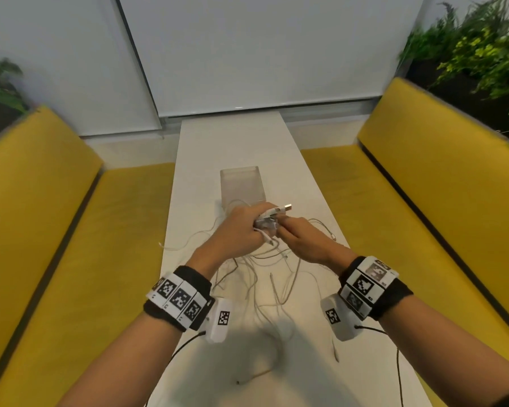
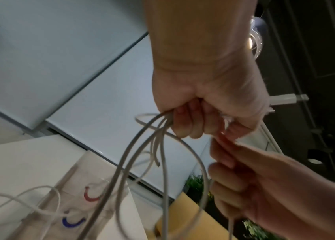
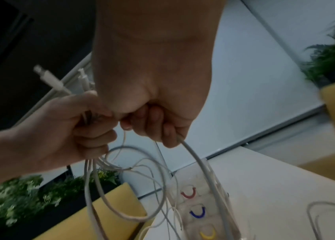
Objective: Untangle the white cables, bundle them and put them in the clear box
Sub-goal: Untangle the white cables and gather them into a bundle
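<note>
Several white cables [image 1: 265, 277] hang in a tangle from both hands down onto the white table [image 1: 232, 136]. My left hand [image 1: 244, 227] grips a bunch of cable ends in a fist, with USB plugs [image 1: 279, 210] sticking out past the thumb. In the left wrist view the same strands [image 2: 142, 154] stream down from the left hand [image 2: 207, 113]. My right hand [image 1: 300, 242] meets it and holds one cable [image 3: 195, 162] in curled fingers [image 3: 162, 129]. The clear box [image 1: 241, 186] stands just beyond the hands, with red, blue and yellow marks on its wall [image 3: 195, 204].
Yellow benches [image 1: 71, 230] run along both sides of the narrow table. Green plants [image 1: 476, 48] stand behind the right bench and another plant [image 1: 0, 83] behind the left. A white wall [image 1: 247, 54] closes off the far end.
</note>
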The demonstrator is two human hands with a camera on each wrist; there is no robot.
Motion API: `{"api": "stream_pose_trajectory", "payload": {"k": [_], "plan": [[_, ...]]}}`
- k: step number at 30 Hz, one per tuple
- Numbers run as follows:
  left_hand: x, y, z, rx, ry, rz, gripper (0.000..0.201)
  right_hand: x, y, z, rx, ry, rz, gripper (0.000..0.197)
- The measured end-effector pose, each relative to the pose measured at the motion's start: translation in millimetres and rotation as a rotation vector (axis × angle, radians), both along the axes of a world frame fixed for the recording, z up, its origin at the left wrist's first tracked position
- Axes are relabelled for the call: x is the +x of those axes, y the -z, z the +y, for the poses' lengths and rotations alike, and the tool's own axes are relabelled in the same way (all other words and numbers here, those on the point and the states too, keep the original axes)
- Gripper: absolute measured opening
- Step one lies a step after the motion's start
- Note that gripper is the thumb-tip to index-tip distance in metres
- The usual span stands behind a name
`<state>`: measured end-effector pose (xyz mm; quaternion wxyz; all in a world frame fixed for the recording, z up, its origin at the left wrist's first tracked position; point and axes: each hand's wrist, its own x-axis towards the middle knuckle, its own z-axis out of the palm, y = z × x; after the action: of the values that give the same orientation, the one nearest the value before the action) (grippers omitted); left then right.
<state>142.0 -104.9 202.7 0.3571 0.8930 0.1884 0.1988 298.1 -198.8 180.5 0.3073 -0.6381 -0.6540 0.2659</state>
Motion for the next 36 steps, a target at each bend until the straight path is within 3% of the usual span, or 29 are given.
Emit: {"api": "stream_pose_trajectory", "payload": {"k": [3,6,8,11,14,16,19,23,25,28,31,34,36], "plan": [[-1.6,0.1,6.7,0.062,-0.027,0.057,0.013,2.2,2.3,-6.7,0.041,-0.022,0.090,0.027],[-9.6,5.9,13.4,0.114,-0.039,0.119,0.032,5.6,4.2,-11.4,0.071,-0.011,0.149,0.028],[-16.3,8.5,19.1,0.093,-0.079,0.092,0.018,9.2,7.8,-12.1,0.059,-0.001,0.141,0.029],[-30.7,2.7,39.4,0.081,-0.319,-0.021,0.032,23.0,24.0,-15.5,0.017,0.056,0.148,0.033],[-51.0,-12.7,62.2,0.061,-0.604,-0.182,0.031,41.0,47.9,-25.1,-0.039,0.142,0.160,0.034],[-61.3,-21.8,69.4,0.055,-0.704,-0.246,0.030,46.7,57.8,-30.6,-0.061,0.179,0.180,0.034],[-59.4,-21.5,66.8,0.019,-0.660,-0.234,0.026,41.6,54.0,-27.9,-0.054,0.178,0.164,0.034],[-35.9,-17.2,36.5,-0.178,-0.425,-0.316,0.054,24.8,32.8,-11.7,-0.009,0.138,0.185,0.034],[-22.5,-17.0,22.6,-0.139,-0.362,-0.278,0.045,20.2,22.9,-6.4,-0.064,0.062,0.238,0.036],[-14.5,-29.7,16.0,-0.149,-0.324,-0.292,0.014,18.5,11.3,-9.4,-0.245,-0.109,0.343,0.041],[-21.8,-43.1,29.8,-0.239,-0.358,-0.282,0.009,20.1,10.4,-19.4,-0.502,-0.247,0.160,0.032],[-30.4,-47.7,46.3,-0.166,-0.496,-0.232,0.018,30.1,23.0,-26.4,-0.659,-0.176,-0.247,0.038],[-32.6,-45.4,51.5,-0.144,-0.555,-0.175,0.025,42.0,39.4,-32.3,-0.727,-0.118,-0.304,0.030]]}}
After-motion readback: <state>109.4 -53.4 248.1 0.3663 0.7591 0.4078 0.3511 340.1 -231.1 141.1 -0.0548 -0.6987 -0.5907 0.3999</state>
